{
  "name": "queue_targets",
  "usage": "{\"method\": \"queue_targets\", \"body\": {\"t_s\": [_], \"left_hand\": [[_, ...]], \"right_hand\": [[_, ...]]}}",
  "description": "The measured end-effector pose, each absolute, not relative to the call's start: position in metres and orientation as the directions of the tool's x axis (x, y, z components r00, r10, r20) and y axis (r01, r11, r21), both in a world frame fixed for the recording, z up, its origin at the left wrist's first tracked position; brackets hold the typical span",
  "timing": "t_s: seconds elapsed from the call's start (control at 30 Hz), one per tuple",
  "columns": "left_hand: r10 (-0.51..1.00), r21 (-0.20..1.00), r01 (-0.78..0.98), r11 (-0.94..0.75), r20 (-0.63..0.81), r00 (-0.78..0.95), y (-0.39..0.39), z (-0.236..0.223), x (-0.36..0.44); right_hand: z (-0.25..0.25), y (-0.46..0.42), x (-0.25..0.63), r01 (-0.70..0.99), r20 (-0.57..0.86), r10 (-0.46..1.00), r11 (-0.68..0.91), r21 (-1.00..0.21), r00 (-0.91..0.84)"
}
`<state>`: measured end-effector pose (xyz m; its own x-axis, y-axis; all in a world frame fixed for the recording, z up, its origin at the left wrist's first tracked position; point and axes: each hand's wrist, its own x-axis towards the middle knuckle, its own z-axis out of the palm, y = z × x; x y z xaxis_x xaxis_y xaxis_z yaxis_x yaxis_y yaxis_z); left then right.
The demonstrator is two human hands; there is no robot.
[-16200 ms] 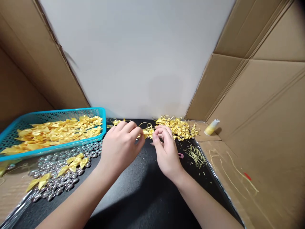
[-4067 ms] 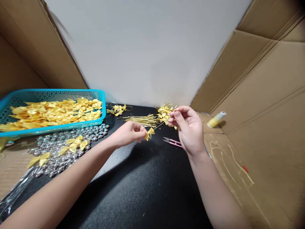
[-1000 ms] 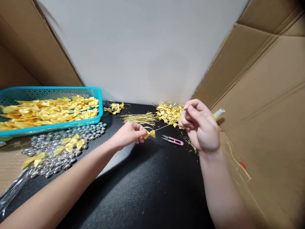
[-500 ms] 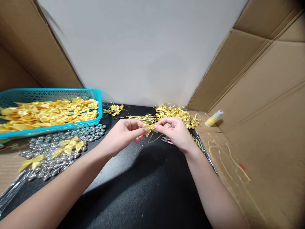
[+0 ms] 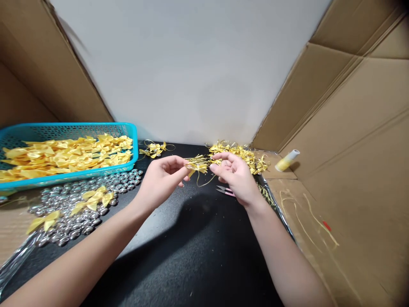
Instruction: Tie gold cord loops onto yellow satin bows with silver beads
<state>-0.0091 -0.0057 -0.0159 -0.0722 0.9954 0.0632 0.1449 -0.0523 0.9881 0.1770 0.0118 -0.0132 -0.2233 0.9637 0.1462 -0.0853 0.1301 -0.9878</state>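
A yellow ribbon bow [image 5: 198, 167] is pinched between the thumb and forefinger of my left hand [image 5: 163, 179]. From it hangs a thin gold cord [image 5: 206, 184] in a loose loop. My right hand [image 5: 235, 178] hovers just right of the bow, thumb and fingertips apart, with nothing visible between them. Under its wrist side lie pink-handled thread snips [image 5: 225, 190] on the black work surface [image 5: 191, 238]. Behind the hands lie a bundle of gold cords [image 5: 198, 158] and a heap of yellow bows with cords [image 5: 236, 149], partly covered by my right hand.
At the left stands a blue basket [image 5: 135, 147] full of yellow bows. Shiny silver beads [image 5: 75, 226] spread before it, with a few bows on top. A small bow group [image 5: 155, 148] lies at the back. A thread spool [image 5: 287, 160] stands on cardboard at the right.
My right hand has let go of the bow, its fingers spreading and moving slightly right. The bow has shifted a little left in my left hand.
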Motion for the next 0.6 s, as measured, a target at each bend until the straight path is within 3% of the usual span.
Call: {"method": "queue_targets", "body": {"t_s": [0.1, 0.2, 0.27, 0.4, 0.6], "left_hand": [[0.994, 0.994, 0.111, 0.009, 0.003, -0.106, 0.003, -0.025, -0.011], [0.993, 0.995, 0.023, 0.094, -0.092, -0.076, 0.005, -0.039, -0.007], [0.991, 0.992, -0.026, 0.121, -0.122, -0.049, 0.001, -0.053, -0.002], [0.980, 0.979, -0.026, 0.200, -0.200, -0.006, -0.016, -0.088, 0.008], [0.984, 0.984, 0.000, 0.179, -0.179, 0.015, -0.026, -0.113, 0.011]], "right_hand": [[-0.002, 0.008, 0.185, -0.079, 0.195, 0.925, 0.179, -0.981, -0.325], [-0.011, -0.001, 0.185, 0.161, 0.141, 0.899, 0.225, -0.961, -0.414], [-0.035, -0.009, 0.179, 0.300, 0.122, 0.932, 0.232, -0.925, -0.342], [-0.099, -0.024, 0.170, 0.376, 0.208, 0.973, 0.229, -0.898, -0.097], [-0.136, -0.027, 0.171, 0.379, 0.202, 0.975, 0.220, -0.899, -0.087]]}}
